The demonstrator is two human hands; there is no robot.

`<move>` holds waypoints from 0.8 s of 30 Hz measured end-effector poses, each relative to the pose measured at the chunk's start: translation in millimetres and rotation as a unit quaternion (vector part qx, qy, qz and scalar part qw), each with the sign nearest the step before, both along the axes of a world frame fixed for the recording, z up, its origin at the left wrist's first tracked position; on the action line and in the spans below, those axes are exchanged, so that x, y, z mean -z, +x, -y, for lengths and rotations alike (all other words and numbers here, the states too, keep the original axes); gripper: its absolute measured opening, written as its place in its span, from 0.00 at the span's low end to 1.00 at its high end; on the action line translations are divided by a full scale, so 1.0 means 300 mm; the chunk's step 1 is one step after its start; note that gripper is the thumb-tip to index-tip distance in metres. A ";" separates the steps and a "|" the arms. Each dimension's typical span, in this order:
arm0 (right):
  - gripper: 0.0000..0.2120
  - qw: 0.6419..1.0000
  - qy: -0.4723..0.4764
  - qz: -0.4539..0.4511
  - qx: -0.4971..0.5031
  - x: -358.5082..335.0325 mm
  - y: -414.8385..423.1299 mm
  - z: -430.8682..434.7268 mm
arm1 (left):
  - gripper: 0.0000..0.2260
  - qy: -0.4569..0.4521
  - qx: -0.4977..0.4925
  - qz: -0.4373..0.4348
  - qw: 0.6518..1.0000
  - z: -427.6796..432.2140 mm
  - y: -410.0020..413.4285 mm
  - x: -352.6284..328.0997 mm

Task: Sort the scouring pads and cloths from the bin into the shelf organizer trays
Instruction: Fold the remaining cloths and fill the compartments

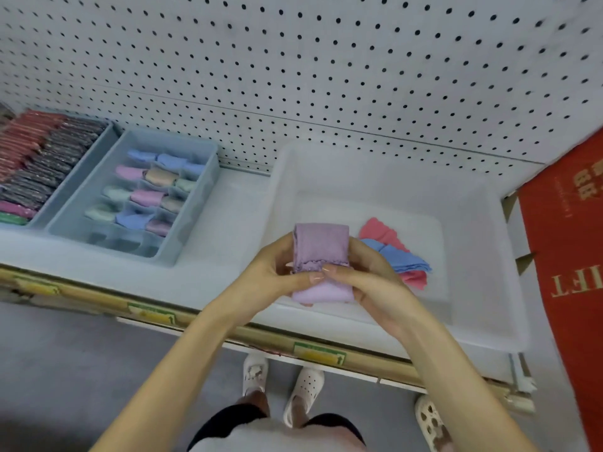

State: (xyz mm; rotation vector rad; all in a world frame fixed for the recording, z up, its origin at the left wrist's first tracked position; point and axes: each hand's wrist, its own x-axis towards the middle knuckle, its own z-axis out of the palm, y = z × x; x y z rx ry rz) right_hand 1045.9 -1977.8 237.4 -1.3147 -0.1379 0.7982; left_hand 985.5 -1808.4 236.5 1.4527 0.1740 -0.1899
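Note:
A folded lilac cloth (321,246) is held over the near left part of the white bin (483,256). My left hand (277,269) grips its left edge and my right hand (368,275) grips its right edge, thumbs meeting on the scalloped hem. Inside the bin, to the right of my hands, lie a pink cloth (381,231) and a blue cloth (404,257), overlapping. On the shelf to the left stands a grey divided organizer tray (202,203) with rolled cloths in blue, lilac, beige and green in most cells; its nearest cells look bare.
A second grey tray (81,177) at far left holds rows of red and dark packed pads. A pegboard wall (326,60) backs the shelf. A red carton (567,256) stands right of the bin. The shelf's front rail (228,324) runs below my forearms.

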 end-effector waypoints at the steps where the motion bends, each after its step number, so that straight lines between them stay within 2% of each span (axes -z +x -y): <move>1: 0.18 1.000 -0.003 0.019 0.001 -0.001 0.001 -0.011 | 0.20 -0.003 -0.008 0.003 1.000 -0.013 -0.004 -0.005; 6: 0.13 0.999 0.038 0.028 0.003 -0.013 -0.016 -0.090 | 0.13 -0.085 -0.037 -0.003 0.996 -0.096 -0.026 -0.033; 8: 0.18 0.998 0.053 0.019 -0.013 -0.026 -0.014 -0.127 | 0.15 -0.112 -0.054 -0.024 0.992 -0.151 -0.033 -0.037; 12: 0.18 0.997 0.075 -0.007 -0.014 -0.036 0.002 -0.249 | 0.10 -0.176 -0.086 -0.065 0.978 -0.289 -0.034 -0.041; 13: 0.17 0.998 0.066 0.004 -0.009 -0.028 -0.001 -0.296 | 0.12 -0.155 -0.087 -0.082 0.981 -0.327 -0.038 -0.042; 15: 0.11 0.996 0.015 0.083 0.008 -0.004 -0.019 -0.407 | 0.16 -0.065 -0.073 -0.097 0.990 -0.407 -0.047 -0.032; 17: 0.08 0.983 -0.049 0.178 0.015 0.022 -0.046 -0.538 | 0.15 0.000 -0.085 -0.084 0.993 -0.506 -0.063 -0.015; 19: 0.15 0.978 -0.077 0.192 0.006 0.044 -0.067 -0.673 | 0.14 0.016 -0.105 -0.073 0.992 -0.640 -0.089 0.009; 21: 0.21 0.981 -0.099 0.163 -0.037 0.066 -0.077 -0.807 | 0.13 0.015 -0.098 -0.076 0.992 -0.800 -0.119 0.045; 22: 0.20 0.976 -0.118 0.167 -0.071 0.081 -0.082 -0.875 | 0.14 0.004 -0.090 -0.084 0.992 -0.879 -0.139 0.062; 24: 0.10 0.948 -0.180 0.217 -0.149 0.110 -0.093 -1.006 | 0.12 -0.015 -0.084 -0.104 0.991 -1.022 -0.172 0.092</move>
